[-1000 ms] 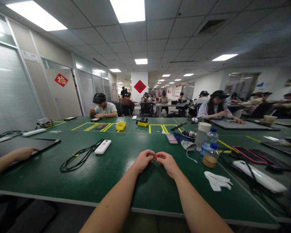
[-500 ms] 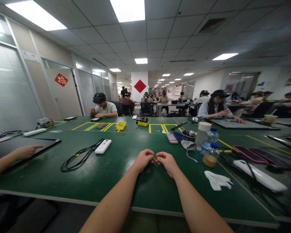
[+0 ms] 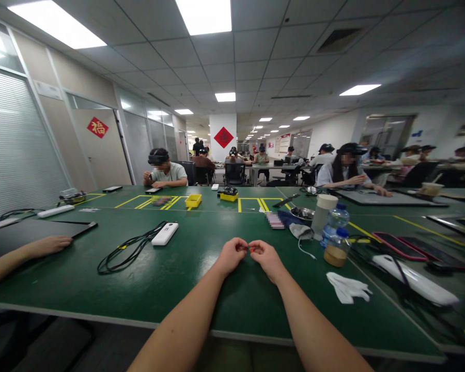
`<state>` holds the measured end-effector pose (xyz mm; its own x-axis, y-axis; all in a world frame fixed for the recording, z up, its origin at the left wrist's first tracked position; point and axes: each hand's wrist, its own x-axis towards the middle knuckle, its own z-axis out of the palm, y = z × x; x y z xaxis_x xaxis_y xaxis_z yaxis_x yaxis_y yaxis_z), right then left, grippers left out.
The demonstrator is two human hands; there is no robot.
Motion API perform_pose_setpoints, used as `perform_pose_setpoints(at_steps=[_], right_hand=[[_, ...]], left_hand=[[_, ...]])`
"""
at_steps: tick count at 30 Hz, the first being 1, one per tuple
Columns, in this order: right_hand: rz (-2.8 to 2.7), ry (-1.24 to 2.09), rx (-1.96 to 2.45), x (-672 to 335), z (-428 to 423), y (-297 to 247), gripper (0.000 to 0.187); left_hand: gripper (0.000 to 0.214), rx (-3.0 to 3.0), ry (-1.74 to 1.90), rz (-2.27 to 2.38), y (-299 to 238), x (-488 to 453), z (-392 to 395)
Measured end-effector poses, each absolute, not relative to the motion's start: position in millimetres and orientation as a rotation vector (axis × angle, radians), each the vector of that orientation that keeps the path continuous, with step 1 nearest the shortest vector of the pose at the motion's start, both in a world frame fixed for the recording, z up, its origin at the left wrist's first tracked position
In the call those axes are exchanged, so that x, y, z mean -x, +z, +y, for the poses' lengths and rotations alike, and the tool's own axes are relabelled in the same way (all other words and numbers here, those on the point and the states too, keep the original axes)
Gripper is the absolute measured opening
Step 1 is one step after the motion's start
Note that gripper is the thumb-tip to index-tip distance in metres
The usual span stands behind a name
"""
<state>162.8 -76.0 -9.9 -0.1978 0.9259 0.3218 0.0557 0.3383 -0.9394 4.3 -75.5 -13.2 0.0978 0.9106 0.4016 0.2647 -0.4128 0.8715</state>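
Pinching tiny orange pc. w/ my R grip; L grip at its 9 o'clock, can't tell if pinching. Prob. fine handling; next move needs steadiness.

A glossy green rectangular surface spans the foreground. At left are pale horizontal blinds and a beige door bearing a red diamond-shaped sign. A white flat-sided column stands centrally. Bright rectangular light panels line the grey tiled ceiling.
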Motion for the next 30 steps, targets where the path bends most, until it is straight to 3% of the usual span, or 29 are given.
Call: perform_pose_setpoints(at_steps=[30], right_hand=[[-1.534, 1.078, 0.858, -162.3, -77.4, -9.0, 0.026]], left_hand=[[0.019, -1.736, 1.318, 1.056, -6.8, -7.1, -80.5]])
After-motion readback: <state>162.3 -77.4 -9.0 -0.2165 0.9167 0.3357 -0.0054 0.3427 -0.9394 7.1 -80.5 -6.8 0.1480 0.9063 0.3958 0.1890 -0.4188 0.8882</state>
